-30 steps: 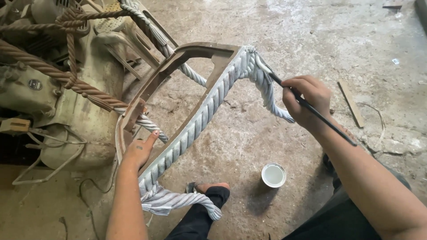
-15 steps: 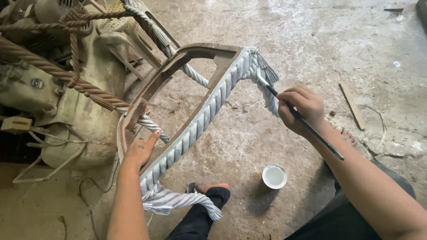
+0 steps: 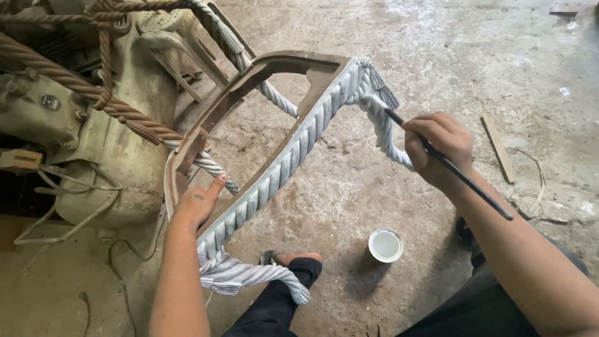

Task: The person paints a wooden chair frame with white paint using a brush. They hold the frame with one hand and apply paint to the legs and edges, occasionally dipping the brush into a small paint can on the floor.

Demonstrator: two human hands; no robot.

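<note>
While right hand [image 3: 437,146] brushes, small cup [image 3: 385,244] (white paint inside)

Lighting was bright, even daylight. The small round white cup [image 3: 385,244] cast a soft shadow leftward on the grey concrete floor [image 3: 437,56]. Focus was sharp; wide-angle bending showed at the edges.

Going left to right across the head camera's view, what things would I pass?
Brown twisted rope → left hand on the wooden frame → grey rope-carved rail → cup of white paint → right hand holding a thin brush → wood strip.
</note>
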